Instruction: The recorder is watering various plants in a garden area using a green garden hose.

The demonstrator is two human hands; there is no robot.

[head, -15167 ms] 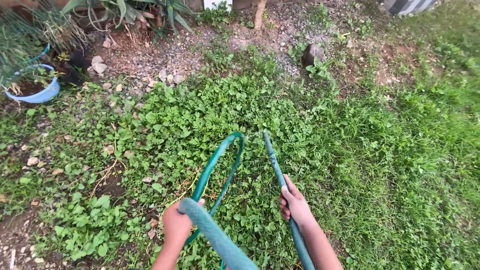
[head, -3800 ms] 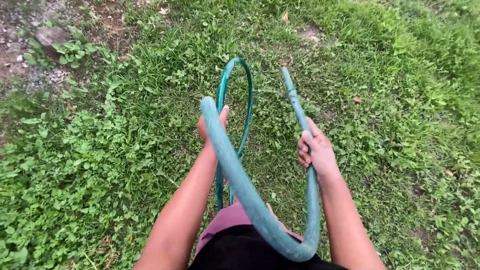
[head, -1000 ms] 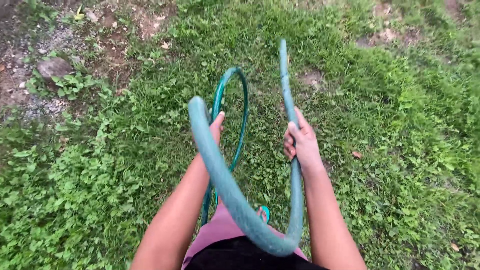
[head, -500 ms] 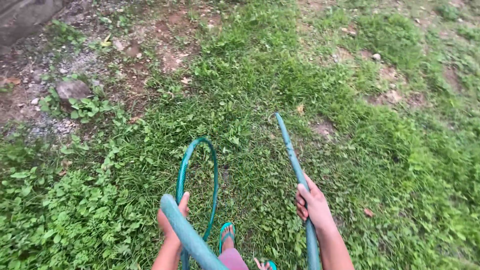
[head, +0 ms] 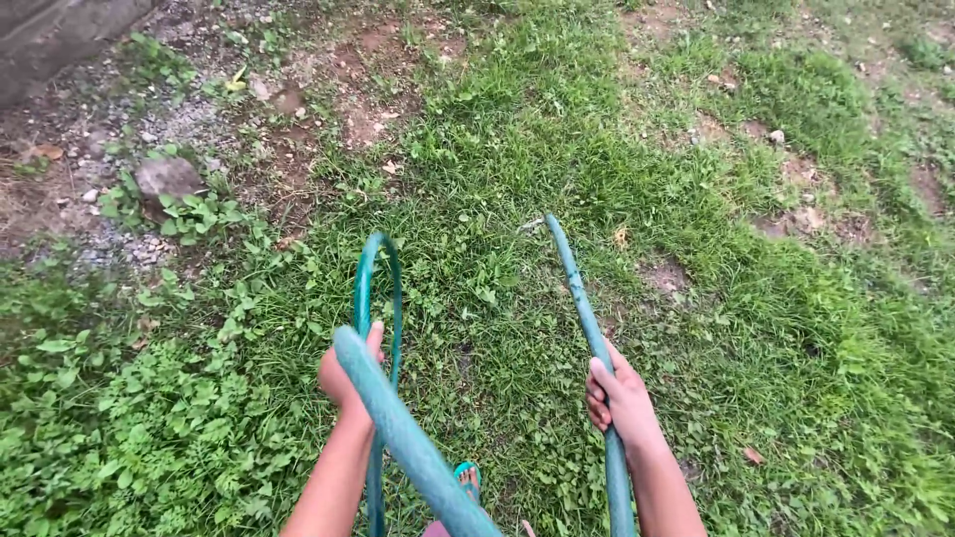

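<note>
Compared with a moment ago, both hands sit slightly higher. Left hand (head: 346, 376) has its grip clamped on the green hose (head: 398, 428) loops; right hand (head: 622, 403) is closed round the hose's straight end, over grass (head: 696, 199).

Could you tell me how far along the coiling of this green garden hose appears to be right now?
Looks well along. Done: at least one loop of the green hose is gathered at the left hand. In hand: the right hand grips the free stretch, whose hose end points out above the grass. Left: seemingly only that last stretch; how much already hangs below the view cannot be told.
</note>
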